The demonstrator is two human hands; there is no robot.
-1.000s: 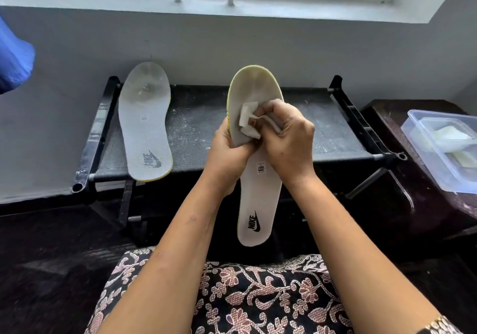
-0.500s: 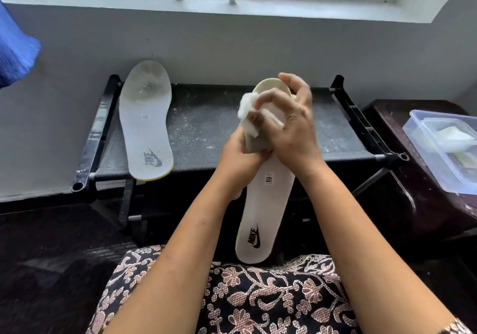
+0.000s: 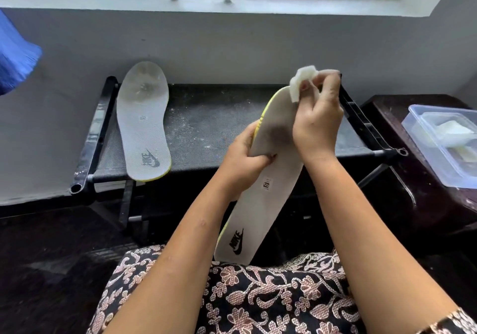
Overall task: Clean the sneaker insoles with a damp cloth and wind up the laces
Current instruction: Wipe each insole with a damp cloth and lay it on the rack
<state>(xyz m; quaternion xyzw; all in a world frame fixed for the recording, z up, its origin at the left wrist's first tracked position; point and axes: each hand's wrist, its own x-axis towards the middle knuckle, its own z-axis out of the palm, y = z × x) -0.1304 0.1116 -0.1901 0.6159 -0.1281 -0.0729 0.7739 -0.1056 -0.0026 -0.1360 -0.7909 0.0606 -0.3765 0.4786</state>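
A white insole with a yellow-green edge [image 3: 260,204] stands tilted, its heel on my lap and its toe leaning up to the right. My left hand [image 3: 245,160] grips it at the middle from the left side. At the toe end, my right hand [image 3: 318,124] pinches a small folded white cloth [image 3: 300,83] against the insole's tip. A dark smudge shows on the insole between my hands. A second white insole [image 3: 143,124] lies flat on the left part of the black rack [image 3: 214,127], its toe propped against the wall. No laces are in view.
The black rack's dusty mesh shelf stands against a white wall under a window sill [image 3: 232,0]. A clear plastic tub [image 3: 444,142] holding white pieces sits on a dark side table [image 3: 413,204] at the right. A blue fabric object [image 3: 15,65] hangs at the far left.
My right hand has slid the cloth from the insole's middle up to its toe. The insole has tipped to the right, and my left hand stays gripped on its middle.
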